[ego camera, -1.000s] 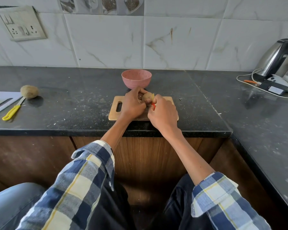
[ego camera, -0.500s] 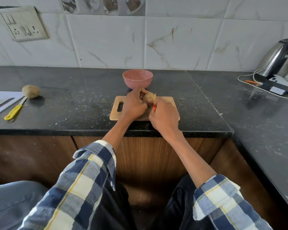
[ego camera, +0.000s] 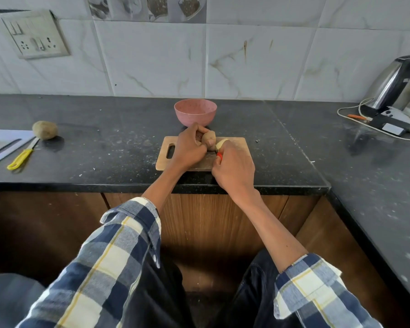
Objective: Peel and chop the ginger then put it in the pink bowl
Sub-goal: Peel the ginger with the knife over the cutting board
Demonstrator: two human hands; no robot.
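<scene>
Over a small wooden cutting board (ego camera: 237, 147) my left hand (ego camera: 189, 147) grips a brown piece of ginger (ego camera: 208, 138). A pale peeled patch shows at its right end. My right hand (ego camera: 233, 169) holds a red-handled tool (ego camera: 219, 155) against the ginger; its blade is hidden between my hands. The empty pink bowl (ego camera: 195, 112) stands just behind the board.
A potato (ego camera: 44, 129) lies at the left, beside a yellow-handled knife (ego camera: 21, 155) and a white board (ego camera: 3, 144). An electric kettle (ego camera: 398, 84) with its cord stands at the far right. The dark counter (ego camera: 104, 147) edge runs just below the board.
The ginger has turned a little in my left hand and more pale peeled flesh shows at its right end. Both hands stay over the board.
</scene>
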